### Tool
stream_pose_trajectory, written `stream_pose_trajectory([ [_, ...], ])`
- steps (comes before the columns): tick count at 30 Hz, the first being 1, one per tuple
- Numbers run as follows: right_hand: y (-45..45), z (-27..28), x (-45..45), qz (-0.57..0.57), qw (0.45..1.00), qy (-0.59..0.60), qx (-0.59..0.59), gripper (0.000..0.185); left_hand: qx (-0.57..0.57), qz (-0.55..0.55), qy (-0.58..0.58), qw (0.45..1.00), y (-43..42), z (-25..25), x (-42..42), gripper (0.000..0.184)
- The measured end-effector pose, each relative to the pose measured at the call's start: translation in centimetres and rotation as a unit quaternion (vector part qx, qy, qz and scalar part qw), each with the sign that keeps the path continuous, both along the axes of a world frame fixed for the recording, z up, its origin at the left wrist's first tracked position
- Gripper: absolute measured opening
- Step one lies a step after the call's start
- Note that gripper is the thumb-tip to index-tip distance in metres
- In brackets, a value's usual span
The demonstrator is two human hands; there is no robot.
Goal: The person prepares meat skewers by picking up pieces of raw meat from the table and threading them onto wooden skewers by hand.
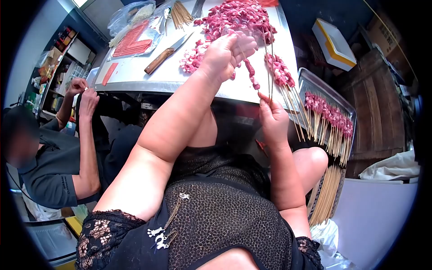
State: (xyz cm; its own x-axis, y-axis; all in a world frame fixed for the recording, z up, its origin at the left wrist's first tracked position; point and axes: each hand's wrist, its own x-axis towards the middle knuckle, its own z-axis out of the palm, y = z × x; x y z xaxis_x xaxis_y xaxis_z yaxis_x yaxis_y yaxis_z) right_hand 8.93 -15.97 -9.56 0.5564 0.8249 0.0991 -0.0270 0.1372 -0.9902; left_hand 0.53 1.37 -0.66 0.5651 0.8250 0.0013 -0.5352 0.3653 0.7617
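My right hand [274, 120] is closed around thin skewers in front of the table edge. One skewer carries several small pieces of red meat [252, 74] and leans up to the left; bare skewers [271, 67] rise beside it. Above the tabletop, my left hand [227, 54] has its palm turned up and its fingers loosely stretched, close to the meat skewer's upper end. No piece shows clearly in that palm. Behind it lies a large heap of cut raw meat [240, 18]. Finished meat skewers [280, 72] rest on the table's right side.
A metal tray [353, 105] of meat skewers stands at right, above a bundle of bare sticks [327, 193]. A wooden-handled knife [159, 60] and bagged red strips [132, 40] lie on the white table [135, 74]. Another person [63, 166] sits at left, hands raised.
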Motion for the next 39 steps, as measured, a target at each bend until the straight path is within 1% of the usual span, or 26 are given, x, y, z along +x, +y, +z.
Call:
stream_pose_trajectory([
  [1, 0.0, 0.0, 0.4, -0.016, 0.998, -0.066, -0.011, 0.021, 0.003, 0.004, 0.007, 1.0, -0.3, 0.2, 0.0, 0.027],
  [3, 0.1, 0.4, 0.7, -0.015, 0.998, -0.064, -0.014, 0.021, 0.005, 0.009, 0.013, 1.0, -0.4, 0.2, 0.0, 0.027],
  [5, 0.1, 1.0, 0.8, -0.021, 0.991, -0.132, -0.009, 0.021, 0.008, -0.003, -0.01, 1.0, -0.4, 0.1, 0.0, 0.026],
  [6, 0.3, 1.3, 0.7, -0.029, 0.985, -0.168, 0.023, 0.021, 0.01, -0.007, -0.027, 1.0, -0.4, 0.0, 0.0, 0.025],
  [9, 0.4, 1.1, 0.8, -0.031, 0.989, -0.145, 0.018, 0.021, 0.016, -0.022, -0.006, 1.0, -0.7, -0.2, 0.1, 0.025],
  [13, 0.5, 1.4, 0.6, -0.031, 0.986, -0.164, 0.016, 0.021, 0.034, -0.029, -0.016, 0.999, -1.0, -0.1, 0.2, 0.027],
  [15, 0.6, 1.3, 0.4, -0.002, 0.997, -0.076, 0.02, 0.022, 0.044, -0.04, -0.009, 0.998, -1.1, 0.1, 0.0, 0.028],
  [17, 0.5, 1.4, 0.3, -0.002, 0.997, -0.067, 0.023, 0.023, 0.053, -0.051, -0.002, 0.997, -1.1, 0.2, -0.1, 0.029],
  [19, 0.5, 1.8, 0.3, -0.002, 0.998, -0.059, 0.026, 0.023, 0.06, -0.098, 0.017, 0.993, -0.7, 0.0, -0.2, 0.029],
  [21, 0.4, 2.5, 0.3, -0.004, 0.999, 0.021, 0.024, 0.023, 0.064, -0.114, 0.023, 0.991, -0.1, -0.4, -0.3, 0.032],
  [23, 0.4, 2.3, 0.3, -0.012, 0.999, 0.018, 0.026, 0.023, -0.017, -0.101, 0.014, 0.995, -0.2, 0.0, -0.5, 0.037],
  [24, 0.3, 1.9, 0.5, -0.01, 1.0, -0.003, 0.025, 0.023, -0.019, -0.066, 0.025, 0.997, -0.1, 0.2, -0.5, 0.038],
  [25, 0.3, 1.6, 0.6, -0.007, 0.999, -0.023, 0.023, 0.022, -0.02, -0.065, 0.025, 0.997, 0.1, 0.2, -0.5, 0.038],
  [26, 0.2, 1.4, 0.6, -0.006, 0.999, -0.023, 0.022, 0.022, 0.028, -0.043, 0.045, 0.998, 0.3, 0.1, -0.5, 0.035],
  [27, 0.2, 1.2, 0.7, -0.005, 0.998, -0.055, 0.016, 0.022, 0.074, -0.021, 0.066, 0.995, 0.3, 0.2, -0.5, 0.032],
  [28, 0.1, 1.0, 0.7, -0.004, 0.996, -0.088, 0.012, 0.022, 0.076, -0.017, 0.063, 0.995, 0.3, 0.3, -0.7, 0.028],
  [32, -0.2, 0.9, 0.6, -0.009, 0.994, -0.107, -0.002, 0.021, 0.074, 0.009, 0.043, 0.996, 0.9, -0.1, -0.7, 0.023],
  [34, -0.3, 0.8, 0.7, -0.017, 0.987, -0.16, 0.012, 0.021, 0.067, 0.006, 0.036, 0.997, 0.9, -0.1, -0.6, 0.027],
  [35, -0.3, 0.8, 0.7, -0.017, 0.987, -0.16, 0.011, 0.021, 0.061, 0.003, 0.029, 0.998, 0.9, -0.1, -0.6, 0.031],
  [37, -0.3, 0.8, 0.7, -0.025, 0.991, -0.133, 0.005, 0.021, 0.048, -0.005, 0.022, 0.999, 0.3, 0.2, -0.7, 0.031],
  [39, -0.3, 1.3, 0.6, -0.024, 0.993, -0.116, 0.0, 0.021, 0.006, -0.009, 0.02, 1.0, 0.0, 0.4, -0.6, 0.019],
])
